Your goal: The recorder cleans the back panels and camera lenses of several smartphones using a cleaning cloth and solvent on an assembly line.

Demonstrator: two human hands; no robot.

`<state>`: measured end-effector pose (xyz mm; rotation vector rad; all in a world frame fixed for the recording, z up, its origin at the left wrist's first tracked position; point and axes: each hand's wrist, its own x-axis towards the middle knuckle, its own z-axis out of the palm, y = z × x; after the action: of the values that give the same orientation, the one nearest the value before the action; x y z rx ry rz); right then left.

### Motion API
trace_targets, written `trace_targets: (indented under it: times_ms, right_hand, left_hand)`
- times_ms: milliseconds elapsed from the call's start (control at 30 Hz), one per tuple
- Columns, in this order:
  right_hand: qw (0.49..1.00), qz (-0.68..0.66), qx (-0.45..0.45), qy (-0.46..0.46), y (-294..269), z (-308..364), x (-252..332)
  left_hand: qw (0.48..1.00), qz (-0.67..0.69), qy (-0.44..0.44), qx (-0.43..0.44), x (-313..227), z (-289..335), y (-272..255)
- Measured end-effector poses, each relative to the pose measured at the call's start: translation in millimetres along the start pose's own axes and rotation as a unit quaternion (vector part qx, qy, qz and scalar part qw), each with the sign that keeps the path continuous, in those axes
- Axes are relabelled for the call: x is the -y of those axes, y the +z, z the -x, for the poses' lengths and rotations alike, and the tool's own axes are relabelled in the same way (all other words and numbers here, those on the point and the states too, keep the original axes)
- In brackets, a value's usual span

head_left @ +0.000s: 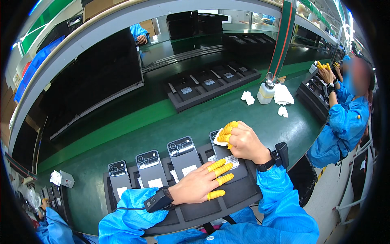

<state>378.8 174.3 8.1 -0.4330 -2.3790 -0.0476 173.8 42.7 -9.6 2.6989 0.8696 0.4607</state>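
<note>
Yellow finger cots cover the fingers of both my hands. My right hand (244, 140) is closed on a folded white wipe (221, 140), pressed against the camera end of the rightmost smartphone (239, 173). My left hand (195, 186) lies open, fingers spread, with its fingertips on that phone's lower part and label. This phone leans in a black foam tray (239, 200) in front of me. To its left stand three more grey phones with white labels: one (183, 152) beside my left hand, another (151, 166), and the leftmost (118, 175). My left hand and sleeve partly hide the tray.
On the green workbench (162, 136) stand a pump bottle (266, 92) and crumpled white wipes (283, 94). A second black tray (211, 87) of devices lies beyond. At right a co-worker in blue (345, 110) handles another tray (310, 97). A white box (67, 179) sits left.
</note>
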Motion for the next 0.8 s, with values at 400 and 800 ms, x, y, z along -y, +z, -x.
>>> trace_targets:
  times_ms: [400,800]
  right_hand:
    - [1.0,0.003,0.001,-0.001,0.6,-0.5,-0.2]
    - [1.0,-0.002,-0.002,0.001,2.4,0.5,-1.2]
  left_hand:
    - [1.0,-0.003,0.001,0.001,0.5,-0.6,-0.4]
    - [1.0,-0.003,0.003,-0.002,1.0,-0.6,0.5]
